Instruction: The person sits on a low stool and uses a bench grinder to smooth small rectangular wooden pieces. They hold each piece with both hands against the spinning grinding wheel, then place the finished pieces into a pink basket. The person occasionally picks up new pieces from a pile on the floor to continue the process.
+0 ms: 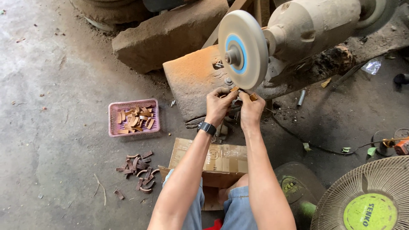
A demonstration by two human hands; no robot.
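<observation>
- Left hand [218,105] and right hand [251,108]: each grip pinching a small brown piece [234,89], pressed against the lower edge of the buffing wheel [243,49].
- Pink basket [133,117] of similar pieces sits on the floor, left of the wheel.

Basket [113,114] left of wheel [243,49]; fan [366,196] right of box [221,159]

Both hands, the left hand [218,106] and right hand [251,110], pinched a small curved brown wooden piece [235,90] against the round pale buffing wheel [243,49]; a pink plastic basket [133,117] of similar pieces sat nearby.
</observation>
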